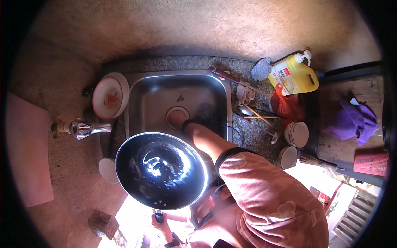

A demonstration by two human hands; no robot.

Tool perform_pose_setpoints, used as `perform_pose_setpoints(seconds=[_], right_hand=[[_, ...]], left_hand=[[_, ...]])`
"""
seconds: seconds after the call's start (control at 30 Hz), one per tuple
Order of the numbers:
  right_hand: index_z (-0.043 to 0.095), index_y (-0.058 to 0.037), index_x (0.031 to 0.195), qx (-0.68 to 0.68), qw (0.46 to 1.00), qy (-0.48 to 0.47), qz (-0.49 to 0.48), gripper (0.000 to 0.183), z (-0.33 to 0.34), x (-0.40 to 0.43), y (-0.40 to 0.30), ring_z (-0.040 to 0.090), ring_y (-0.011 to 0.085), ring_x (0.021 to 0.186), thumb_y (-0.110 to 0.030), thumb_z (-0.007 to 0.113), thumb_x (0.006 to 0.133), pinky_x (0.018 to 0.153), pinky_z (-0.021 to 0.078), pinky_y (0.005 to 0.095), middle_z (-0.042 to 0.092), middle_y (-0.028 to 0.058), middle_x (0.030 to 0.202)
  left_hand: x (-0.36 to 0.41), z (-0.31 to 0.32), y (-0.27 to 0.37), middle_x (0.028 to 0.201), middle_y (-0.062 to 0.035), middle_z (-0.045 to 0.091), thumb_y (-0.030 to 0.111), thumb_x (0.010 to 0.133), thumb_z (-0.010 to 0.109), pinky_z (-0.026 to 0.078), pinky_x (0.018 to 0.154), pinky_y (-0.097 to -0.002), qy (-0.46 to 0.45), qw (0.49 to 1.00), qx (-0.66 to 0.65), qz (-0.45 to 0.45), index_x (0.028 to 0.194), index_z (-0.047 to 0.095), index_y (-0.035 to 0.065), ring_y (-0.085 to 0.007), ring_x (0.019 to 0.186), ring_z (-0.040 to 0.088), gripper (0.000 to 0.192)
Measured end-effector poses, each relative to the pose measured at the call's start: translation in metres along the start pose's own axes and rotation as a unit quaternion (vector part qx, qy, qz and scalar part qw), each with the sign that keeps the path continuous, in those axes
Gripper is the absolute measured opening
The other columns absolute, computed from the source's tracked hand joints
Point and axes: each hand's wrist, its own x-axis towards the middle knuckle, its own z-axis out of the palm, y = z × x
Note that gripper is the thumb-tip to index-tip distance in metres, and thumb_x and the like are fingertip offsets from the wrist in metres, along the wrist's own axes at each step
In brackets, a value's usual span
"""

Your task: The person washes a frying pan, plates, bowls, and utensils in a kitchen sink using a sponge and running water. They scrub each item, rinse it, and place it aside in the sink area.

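My left hand [161,228] grips the handle of a dark wok [133,183], held tilted over the near edge of the sink. Its inner surface is wet and shiny. My right hand [177,120] reaches down to the round drain [169,113] of the stainless-steel sink [149,93]; its fingers are hidden in the drain opening, so whether they hold anything does not show. A small dark scrap [180,98] lies on the sink bottom beyond the drain.
Left of the sink are stacked enamel bowls [107,97] and a chrome faucet [93,127]. At right lie a brown-handled utensil [223,74], chopsticks [259,115], a red mesh cloth [288,107], a yellow detergent jug [294,74], bowls [299,134] and a purple cloth [356,121].
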Motion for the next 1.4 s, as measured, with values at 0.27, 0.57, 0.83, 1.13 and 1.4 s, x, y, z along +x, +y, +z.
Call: perform_pose_setpoints(seconds=[0.27, 0.57, 0.83, 1.13, 1.4], right_hand=[[0.058, -0.0049, 0.071, 0.024, 0.999, 0.012, 0.028, 0.014, -0.004, 0.004, -0.003, 0.057, 0.0237, 0.067, -0.012, 0.046, 0.068, 0.055, 0.0448, 0.0339, 0.057, 0.0127, 0.071], [0.058, -0.0042, 0.075, -0.031, 0.999, 0.014, -0.032, 0.014, -0.008, 0.002, 0.001, 0.057, 0.0223, 0.069, -0.008, 0.046, 0.068, 0.049, 0.0461, 0.0334, 0.057, 0.0124, 0.078], [0.058, -0.006, 0.072, -0.04, 0.999, -0.004, -0.029, 0.015, -0.005, 0.004, -0.002, 0.056, 0.0222, 0.072, -0.011, 0.044, 0.07, 0.058, 0.0448, 0.032, 0.056, 0.0124, 0.078], [0.058, -0.006, 0.07, -0.034, 0.999, 0.008, -0.005, 0.015, -0.019, 0.0, -0.004, 0.055, 0.0228, 0.071, -0.011, 0.044, 0.069, 0.057, 0.0442, 0.0329, 0.055, 0.0126, 0.076], [0.057, -0.0051, 0.069, -0.025, 0.993, 0.01, -0.112, 0.015, -0.035, 0.001, -0.001, 0.055, 0.024, 0.071, -0.009, 0.043, 0.069, 0.056, 0.0443, 0.0328, 0.055, 0.012, 0.072]], left_hand=[[0.002, -0.004, 0.015, 0.054, -0.0017, 0.041, 0.014, 0.057, 0.068, 0.032, 0.045, -0.0235, -0.024, 0.999, -0.031, -0.023, 0.066, 0.045, 0.0046, -0.012, 0.048, 0.035, 0.027], [0.001, -0.001, 0.002, 0.065, -0.0078, 0.048, 0.005, 0.049, 0.07, 0.04, 0.053, -0.0297, -0.014, 1.0, 0.013, -0.024, 0.081, 0.05, 0.0, -0.0181, 0.057, 0.045, 0.038], [0.0, 0.0, 0.003, 0.059, -0.0039, 0.043, 0.012, 0.052, 0.07, 0.035, 0.051, -0.0284, 0.01, 0.998, -0.037, -0.04, 0.067, 0.046, 0.0049, -0.0157, 0.054, 0.037, 0.03], [0.004, -0.006, 0.012, 0.072, -0.0095, 0.05, 0.008, 0.052, 0.071, 0.041, 0.059, -0.0305, -0.067, 0.99, -0.028, -0.121, 0.088, 0.049, -0.0014, -0.0186, 0.064, 0.047, 0.043], [0.001, 0.0, 0.004, 0.058, -0.0018, 0.043, 0.008, 0.053, 0.069, 0.035, 0.049, -0.0249, 0.0, 0.998, -0.043, -0.035, 0.065, 0.045, 0.0055, -0.0123, 0.052, 0.037, 0.027]])
